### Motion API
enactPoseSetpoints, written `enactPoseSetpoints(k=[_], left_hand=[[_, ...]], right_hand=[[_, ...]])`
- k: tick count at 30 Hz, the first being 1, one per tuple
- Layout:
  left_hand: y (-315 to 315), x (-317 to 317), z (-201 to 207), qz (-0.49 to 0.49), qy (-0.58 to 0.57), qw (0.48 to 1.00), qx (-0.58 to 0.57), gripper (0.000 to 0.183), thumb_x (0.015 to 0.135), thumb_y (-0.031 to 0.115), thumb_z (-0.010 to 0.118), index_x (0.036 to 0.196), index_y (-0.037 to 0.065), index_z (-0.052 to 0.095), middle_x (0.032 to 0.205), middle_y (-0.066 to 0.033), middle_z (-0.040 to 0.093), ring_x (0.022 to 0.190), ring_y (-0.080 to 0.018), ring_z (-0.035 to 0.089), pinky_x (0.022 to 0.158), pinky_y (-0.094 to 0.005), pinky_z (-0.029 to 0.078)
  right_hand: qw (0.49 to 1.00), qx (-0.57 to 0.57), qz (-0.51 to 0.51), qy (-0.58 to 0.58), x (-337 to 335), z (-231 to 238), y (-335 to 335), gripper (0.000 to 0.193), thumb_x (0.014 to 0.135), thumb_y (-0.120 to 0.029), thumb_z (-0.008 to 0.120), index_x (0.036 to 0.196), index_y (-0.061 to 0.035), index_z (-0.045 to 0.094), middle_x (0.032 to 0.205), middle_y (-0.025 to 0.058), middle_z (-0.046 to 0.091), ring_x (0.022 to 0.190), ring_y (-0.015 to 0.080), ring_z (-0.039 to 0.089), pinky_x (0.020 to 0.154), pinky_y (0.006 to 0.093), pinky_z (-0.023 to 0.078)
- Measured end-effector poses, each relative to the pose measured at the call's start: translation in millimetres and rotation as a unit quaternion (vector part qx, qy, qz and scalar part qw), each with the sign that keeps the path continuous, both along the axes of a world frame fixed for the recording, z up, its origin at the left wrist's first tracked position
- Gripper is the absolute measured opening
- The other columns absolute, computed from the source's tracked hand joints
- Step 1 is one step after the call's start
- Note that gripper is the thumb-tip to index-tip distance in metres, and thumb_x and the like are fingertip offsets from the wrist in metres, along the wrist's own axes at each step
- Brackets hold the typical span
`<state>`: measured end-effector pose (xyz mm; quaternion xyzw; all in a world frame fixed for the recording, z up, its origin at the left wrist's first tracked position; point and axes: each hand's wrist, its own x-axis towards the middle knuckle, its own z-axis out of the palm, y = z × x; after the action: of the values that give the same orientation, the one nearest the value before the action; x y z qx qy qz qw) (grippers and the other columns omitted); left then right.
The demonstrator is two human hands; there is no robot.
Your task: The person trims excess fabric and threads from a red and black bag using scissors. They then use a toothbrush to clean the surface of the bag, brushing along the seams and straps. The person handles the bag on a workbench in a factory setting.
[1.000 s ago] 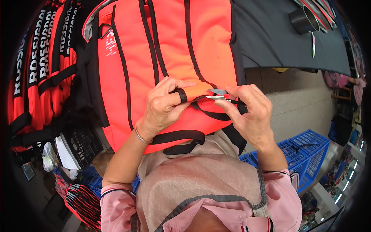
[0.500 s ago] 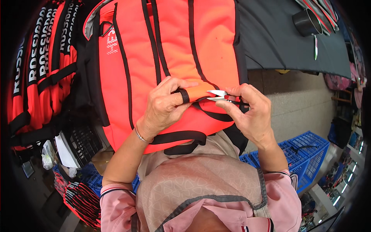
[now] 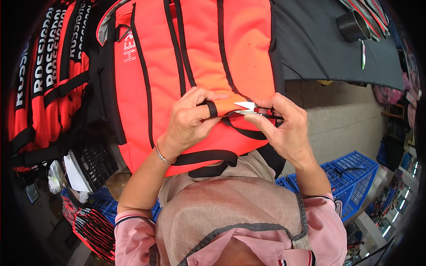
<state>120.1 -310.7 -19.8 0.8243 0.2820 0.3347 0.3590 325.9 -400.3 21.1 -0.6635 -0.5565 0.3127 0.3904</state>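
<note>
Could reach freely over the upper face of the red-orange bag (image 3: 203,64). Found little room between the left hand (image 3: 188,116) and the right hand (image 3: 286,122), past an orange strap (image 3: 225,104) and parted-bladed snips (image 3: 245,105). Met a black webbing loop (image 3: 202,155) on the body side. Could pass right of the right hand over the grey floor (image 3: 335,113), between dark table (image 3: 315,51) and blue crates (image 3: 355,173). Was hemmed in leftward by red-and-black pieces (image 3: 51,108).
</note>
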Motion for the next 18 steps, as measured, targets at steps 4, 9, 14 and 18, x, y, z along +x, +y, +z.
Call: enactPoseSetpoints(k=[4, 9, 14, 18], left_hand=[[-2, -2, 2, -0.010, -0.022, 0.984, -0.179, 0.029, 0.077, 0.003, 0.082, 0.105, 0.008, 0.079, 0.079, -0.0041, 0.064, 0.074, -0.0145, 0.058, 0.063, -0.0284, 0.047], [-1, 6, 17, -0.008, -0.062, 0.923, -0.379, 0.022, 0.088, 0.009, 0.079, 0.108, 0.004, 0.078, 0.078, 0.0021, 0.063, 0.072, -0.0050, 0.051, 0.062, -0.0242, 0.043], [2, 15, 20, -0.011, -0.041, 0.903, -0.427, 0.022, 0.091, 0.011, 0.076, 0.112, 0.003, 0.077, 0.085, 0.0029, 0.068, 0.075, -0.0028, 0.052, 0.064, -0.0216, 0.045], [-2, 18, 19, -0.011, -0.034, 0.892, -0.451, 0.022, 0.092, 0.011, 0.075, 0.112, 0.001, 0.076, 0.089, 0.0017, 0.069, 0.079, -0.0030, 0.056, 0.067, -0.0215, 0.048]], right_hand=[[0.951, -0.080, -0.013, 0.298, 6, -8, 13, 0.021, 0.083, -0.009, 0.083, 0.095, -0.0001, 0.068, 0.087, 0.0081, 0.074, 0.079, 0.0090, 0.068, 0.070, 0.0238, 0.054], [0.864, -0.138, -0.032, 0.483, 15, -11, 22, 0.020, 0.089, -0.007, 0.077, 0.103, 0.0022, 0.067, 0.090, 0.0080, 0.074, 0.083, 0.0085, 0.068, 0.080, 0.0234, 0.054], [0.918, -0.094, -0.050, 0.381, 17, -13, 20, 0.019, 0.087, -0.008, 0.079, 0.098, 0.0014, 0.068, 0.089, 0.0068, 0.073, 0.083, 0.0076, 0.066, 0.078, 0.0238, 0.053], [0.939, -0.090, -0.052, 0.328, 21, -17, 19, 0.019, 0.085, -0.009, 0.081, 0.096, 0.0010, 0.069, 0.087, 0.0060, 0.072, 0.082, 0.0077, 0.065, 0.076, 0.0242, 0.052]])
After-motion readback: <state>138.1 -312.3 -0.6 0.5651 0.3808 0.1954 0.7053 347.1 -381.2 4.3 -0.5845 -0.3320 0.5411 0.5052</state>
